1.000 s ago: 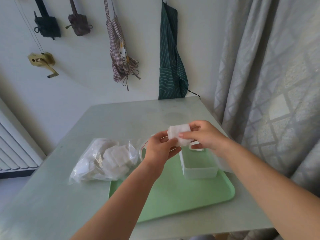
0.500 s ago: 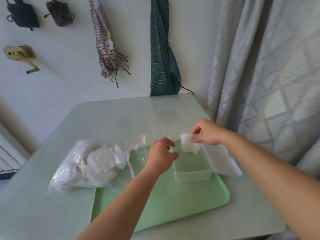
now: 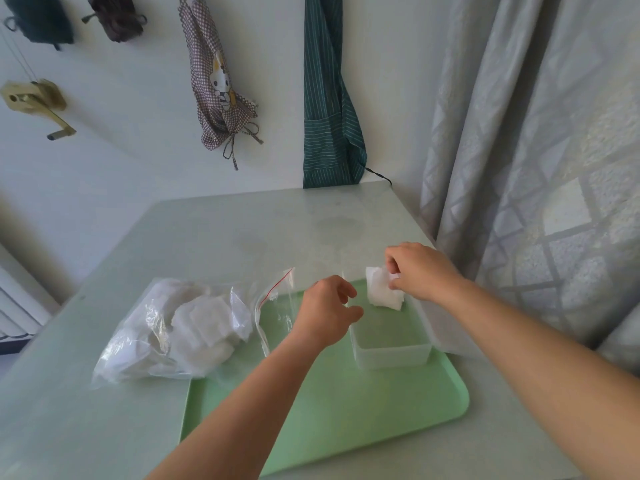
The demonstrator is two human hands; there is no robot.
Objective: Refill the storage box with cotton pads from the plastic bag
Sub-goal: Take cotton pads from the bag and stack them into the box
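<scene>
Head: right fingers pinch cotton pad over box.

No word, number or brand name can be read anywhere in view. The nearest thing to a sign is a cartoon animal patch on the checked apron, which hangs on the wall just left of the green striped apron; no letters show on it. The plastic bag, lower and to the left of the striped apron, bears only a thin red strip along its mouth and no print.
</scene>
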